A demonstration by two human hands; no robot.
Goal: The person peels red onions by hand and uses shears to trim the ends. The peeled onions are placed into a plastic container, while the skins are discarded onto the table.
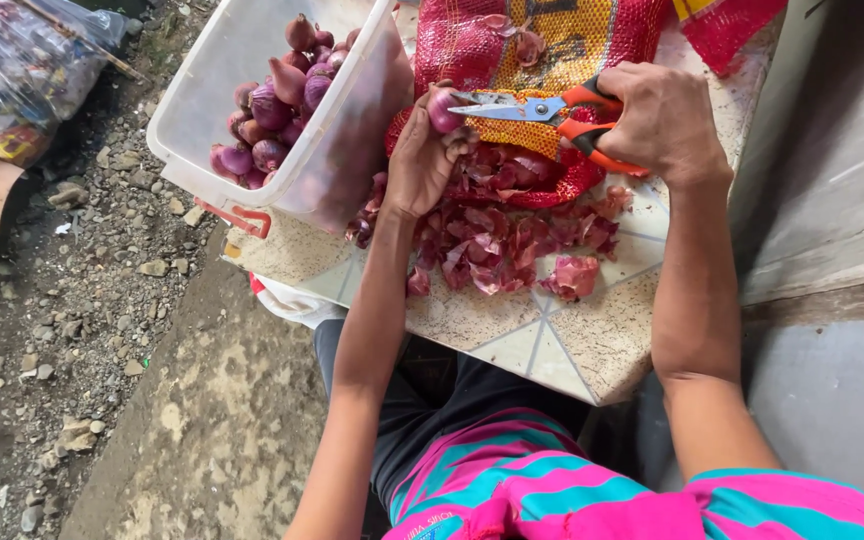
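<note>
Red skins (512, 245) already heaped on tile, tub (214, 80) approx half full w/ onions, left hand (420, 160) pinching one onion (444, 108), right hand (657, 118) gripping scissors (537, 110) at its tip.

We see a white plastic tub (214, 72) of peeled shallots (274, 100) at the tiled slab's (572, 345) left edge, a red mesh sack (552, 35) behind, and a clear plastic bag (17, 65) on gravel (72, 300).
</note>
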